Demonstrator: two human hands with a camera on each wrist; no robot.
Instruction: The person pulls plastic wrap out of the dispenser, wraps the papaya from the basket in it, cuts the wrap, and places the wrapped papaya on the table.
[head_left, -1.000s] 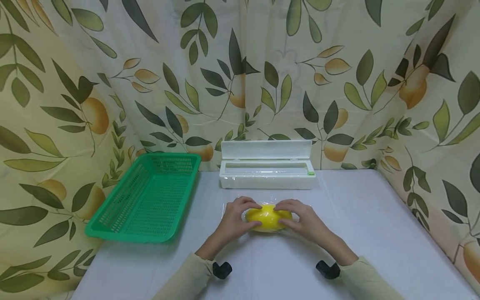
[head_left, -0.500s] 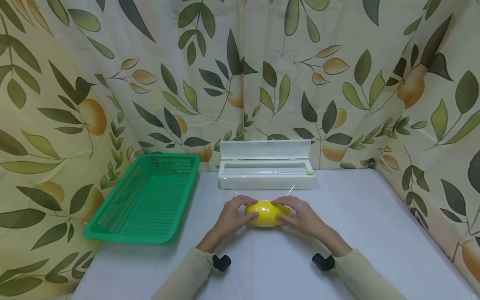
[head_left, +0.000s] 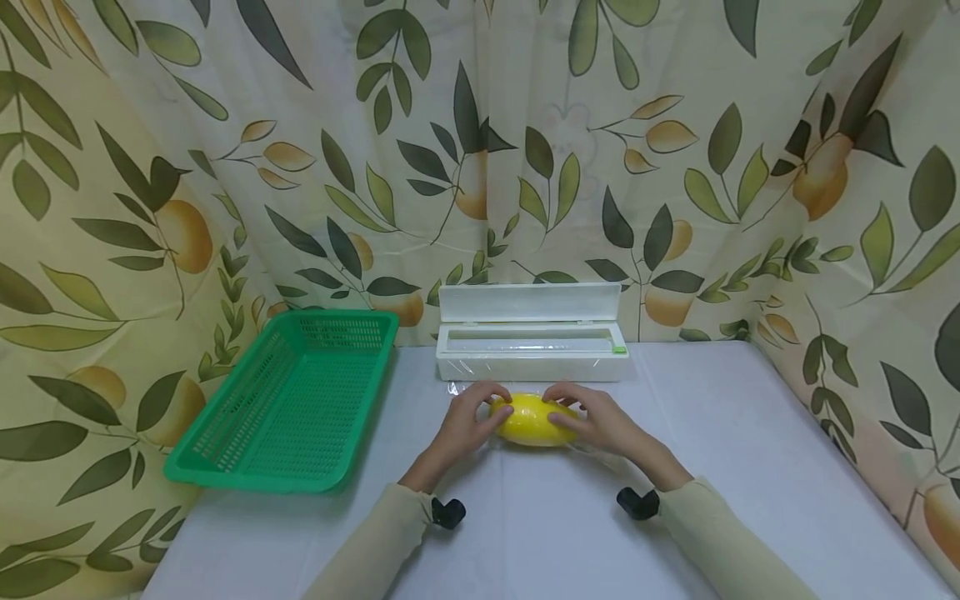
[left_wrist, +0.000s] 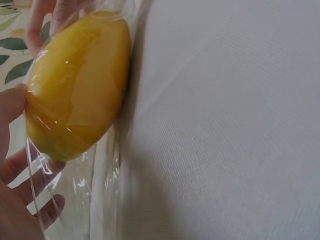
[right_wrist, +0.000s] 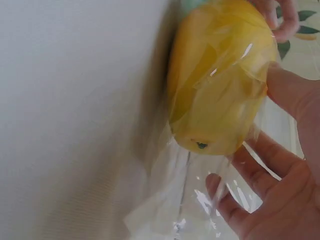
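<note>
The yellow fruit, seemingly covered, is being gripped by left hand and right hand, film past its ends being left loose.

Cream fabric with a green-leaf and orange-fruit print hangs in soft folds behind the surface and along its left and right sides. A vertical join interrupts the pattern near the middle. White woven cloth covers the surface. The light is muted, yellower at left.
</note>
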